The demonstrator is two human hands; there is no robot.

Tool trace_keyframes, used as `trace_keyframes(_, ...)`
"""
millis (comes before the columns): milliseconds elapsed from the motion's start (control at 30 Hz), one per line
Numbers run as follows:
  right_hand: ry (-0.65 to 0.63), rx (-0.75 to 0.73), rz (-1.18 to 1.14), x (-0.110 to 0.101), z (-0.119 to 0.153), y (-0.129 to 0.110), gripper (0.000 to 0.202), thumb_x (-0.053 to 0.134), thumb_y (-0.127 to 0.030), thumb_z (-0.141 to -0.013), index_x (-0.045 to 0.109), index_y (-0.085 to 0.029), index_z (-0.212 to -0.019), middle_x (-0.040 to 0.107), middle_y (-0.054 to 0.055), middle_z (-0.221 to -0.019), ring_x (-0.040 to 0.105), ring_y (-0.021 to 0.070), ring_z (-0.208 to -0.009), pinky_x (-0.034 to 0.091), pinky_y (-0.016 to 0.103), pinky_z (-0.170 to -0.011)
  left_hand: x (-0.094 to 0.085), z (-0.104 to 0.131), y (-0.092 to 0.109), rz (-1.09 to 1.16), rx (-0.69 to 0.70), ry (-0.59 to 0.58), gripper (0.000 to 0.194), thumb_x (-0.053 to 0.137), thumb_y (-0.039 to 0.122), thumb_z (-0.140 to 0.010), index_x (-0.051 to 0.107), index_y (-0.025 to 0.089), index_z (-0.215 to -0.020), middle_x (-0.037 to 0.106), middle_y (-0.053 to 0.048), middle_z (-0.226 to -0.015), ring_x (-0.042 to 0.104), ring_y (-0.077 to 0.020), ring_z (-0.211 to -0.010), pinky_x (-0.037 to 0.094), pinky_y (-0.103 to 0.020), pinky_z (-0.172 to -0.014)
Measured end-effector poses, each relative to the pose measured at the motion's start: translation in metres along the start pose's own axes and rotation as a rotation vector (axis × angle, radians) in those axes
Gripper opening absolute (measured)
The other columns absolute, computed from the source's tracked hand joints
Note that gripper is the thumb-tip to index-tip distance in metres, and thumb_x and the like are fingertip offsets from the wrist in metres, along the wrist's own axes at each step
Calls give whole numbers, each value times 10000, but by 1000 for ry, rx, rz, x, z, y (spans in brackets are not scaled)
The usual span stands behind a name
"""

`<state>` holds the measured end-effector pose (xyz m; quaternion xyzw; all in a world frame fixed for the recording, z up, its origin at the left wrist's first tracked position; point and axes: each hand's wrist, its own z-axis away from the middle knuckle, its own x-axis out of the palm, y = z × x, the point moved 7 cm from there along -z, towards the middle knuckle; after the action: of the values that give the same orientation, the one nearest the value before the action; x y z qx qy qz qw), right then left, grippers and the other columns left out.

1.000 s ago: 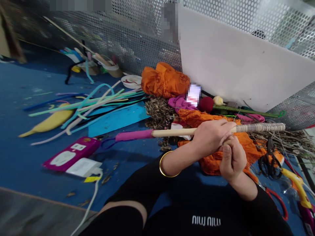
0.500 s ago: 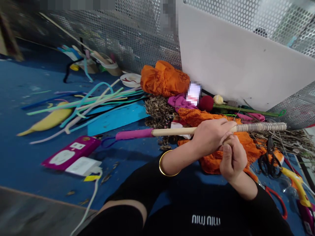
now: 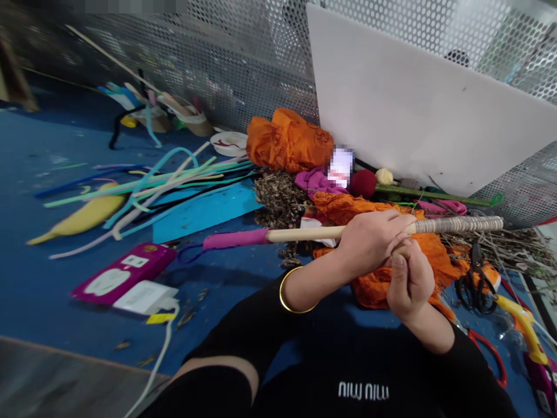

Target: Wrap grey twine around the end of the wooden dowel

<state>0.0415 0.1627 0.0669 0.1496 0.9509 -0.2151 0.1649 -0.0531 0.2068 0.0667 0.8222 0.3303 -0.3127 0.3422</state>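
Note:
A pale wooden stick [image 3: 304,233] lies level across the middle of the view, above the table. Its left end carries a pink sleeve [image 3: 235,238] with a blue cord loop [image 3: 187,253]; its right part is wound with grey and cream cord [image 3: 461,224]. My left hand [image 3: 374,239], a gold bangle at its wrist, is closed around the stick beside the winding. Just below it, my right hand [image 3: 409,280] is closed in a pinch against the left fingers. What the right fingers hold, if anything, is hidden.
Orange cloth [image 3: 363,290] and dried plant stalks [image 3: 278,197] lie under and behind the stick. At right are black scissors [image 3: 476,284] and a yellow glue gun [image 3: 524,325]. Foam strips [image 3: 143,186], a purple power bank [image 3: 124,273] and a white board [image 3: 418,98] surround the area.
The whole view has shifted slightly, so everything appears a little farther left. Both hands keep their grip and position on the stick, with only tiny finger movement.

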Motion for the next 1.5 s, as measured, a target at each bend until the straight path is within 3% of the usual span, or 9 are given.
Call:
trace_keyframes(600, -15, 17, -80, 2, -3, 2, 224, 437, -140, -1008, 524, -235, -824, 556, -20, -702, 502, 137, -647, 407, 294, -610, -1, -1, -4, 13, 4, -1, 308, 501, 272, -1035, 722, 198, -1237, 778, -44, -989, 728, -175, -849, 534, -262, -715)
trace_keyframes(800, -17, 35, -115, 5, -4, 7, 222, 443, -134, -998, 482, -239, -806, 523, -25, -689, 490, 141, -651, 429, 297, -633, -4, -2, -13, 28, -69, 25, 322, 512, 290, -1026, 693, 197, -1275, 798, -52, -1109, 752, -194, -945, 569, -283, -799)
trace_keyframes(933, -30, 37, -114, 1, -6, 7, 222, 449, -132, -999, 475, -237, -805, 507, -27, -688, 475, 135, -641, 428, 292, -635, -4, -1, -16, -5, -122, 29, 234, 553, 310, -1005, 703, 209, -1153, 800, -18, -958, 748, -195, -833, 539, -276, -715)
trace_keyframes(1100, -41, 88, -186, -5, -10, 8, 225, 474, -150, -1002, 496, -232, -793, 514, -29, -696, 477, 124, -630, 423, 283, -608, -2, -1, -10, -84, -39, 59, 256, 488, 339, -1035, 694, 203, -1102, 788, -37, -943, 729, -191, -801, 499, -267, -666)
trace_keyframes(1300, 41, 208, -421, -20, -13, 25, 267, 455, -252, -1052, 559, -225, -808, 549, -24, -674, 571, 132, -614, 496, 302, -597, -9, 0, -10, -53, -24, 85, 174, 536, 267, -1006, 685, 219, -1083, 774, 0, -898, 713, -162, -794, 483, -249, -691)
trace_keyframes(1400, 90, 214, -423, -30, -17, 29, 281, 453, -311, -1064, 564, -232, -818, 615, 0, -705, 696, 184, -741, 601, 381, -708, -12, 0, -11, -79, -32, 90, 171, 549, 240, -998, 684, 215, -1099, 778, -8, -928, 716, -170, -805, 479, -261, -690)
trace_keyframes(1500, 121, 169, -338, -42, -24, 26, 276, 479, -315, -1061, 593, -234, -822, 682, 26, -782, 746, 226, -913, 629, 464, -847, -13, 1, -12, -91, -48, 88, 171, 558, 238, -1004, 683, 206, -1116, 782, -18, -963, 714, -168, -813, 478, -261, -703)
